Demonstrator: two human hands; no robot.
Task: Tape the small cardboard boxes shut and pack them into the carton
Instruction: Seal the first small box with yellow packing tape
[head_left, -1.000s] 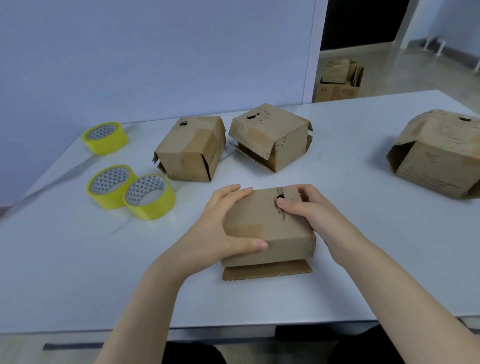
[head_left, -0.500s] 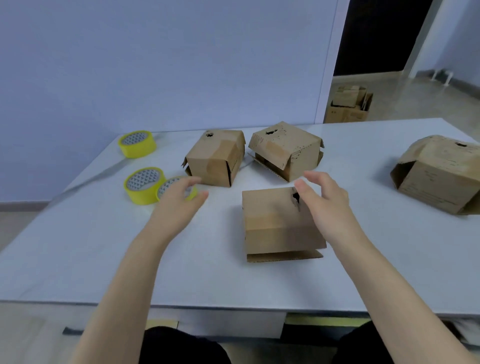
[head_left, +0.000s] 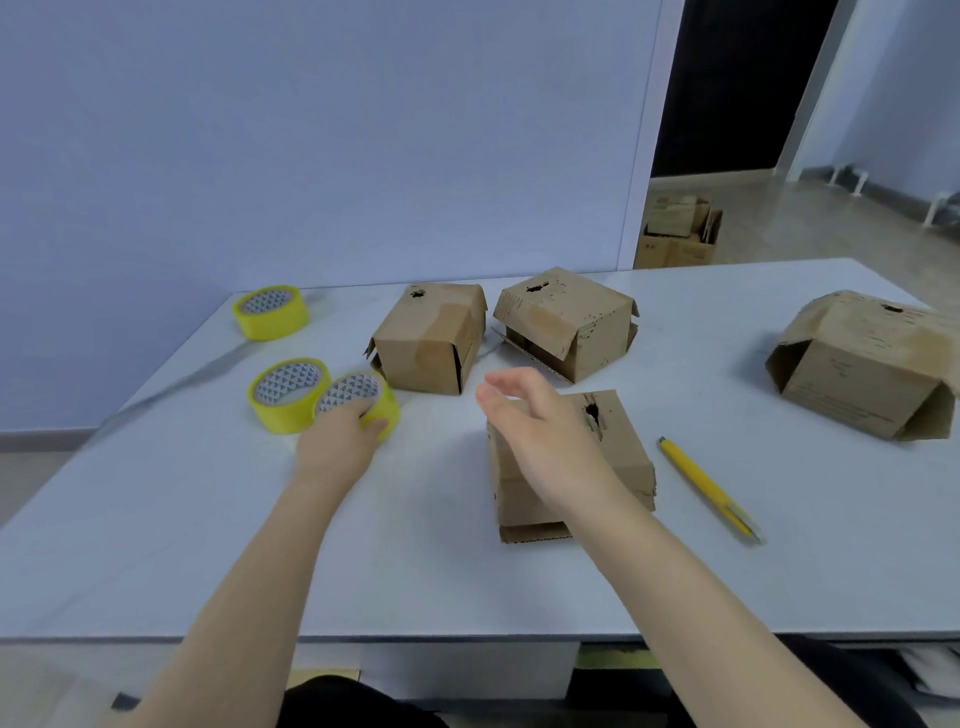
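Work surface: a pale grey table (head_left: 156, 545) set against a plain light-blue wall (head_left: 311, 130). A dark doorway (head_left: 737, 78) opens at the far right, and stacked floor cartons (head_left: 678, 234) stand on the floor beyond the table. Three yellow tape rolls lie flat on the left side. The far tape roll (head_left: 270, 312) sits well apart near the wall edge. The middle tape roll (head_left: 285, 395) touches the near tape roll (head_left: 356, 392). The left hand (head_left: 337, 441) grasps the near tape roll, with the thumb on its right side and the fingers curled over its near rim; the fingertips are hidden. The right hand (head_left: 540, 431) is released, fingers relaxed, above the near box (head_left: 618, 447); contact cannot be determined. This box rests at table centre, with a loose flap protruding along its front bottom edge, and the right hand and forearm cover its left half. The left box (head_left: 428, 338) and the centre box (head_left: 566, 322) stand just beside each other behind it, with flaps ajar. A yellow stick-shaped tool (head_left: 706, 488) lies right of the near box; blur prevents identifying it. The large carton (head_left: 862, 364) lies at the right, flaps splayed, its far side cut off by the frame edge. Box contents are not visible.
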